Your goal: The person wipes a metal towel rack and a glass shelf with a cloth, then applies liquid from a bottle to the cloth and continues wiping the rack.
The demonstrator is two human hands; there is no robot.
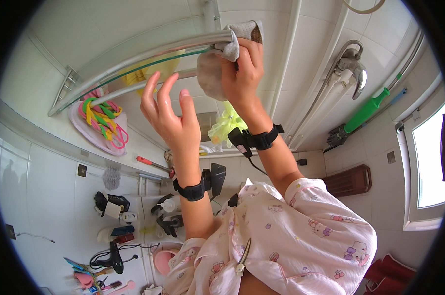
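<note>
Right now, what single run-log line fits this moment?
right hand: grips grey cloth at metal rail | left hand: open, empty

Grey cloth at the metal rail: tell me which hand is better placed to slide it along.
Probably the right hand: its grip holds the grey cloth at the metal rail. The left hand looks empty and open, apart from the cloth.

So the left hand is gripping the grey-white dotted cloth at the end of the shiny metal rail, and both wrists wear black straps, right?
Not quite: the head view shows the right hand gripping the grey-white dotted cloth at the end of the shiny metal rail; the left hand is open and holds nothing. Both wrists do wear black straps.
</note>
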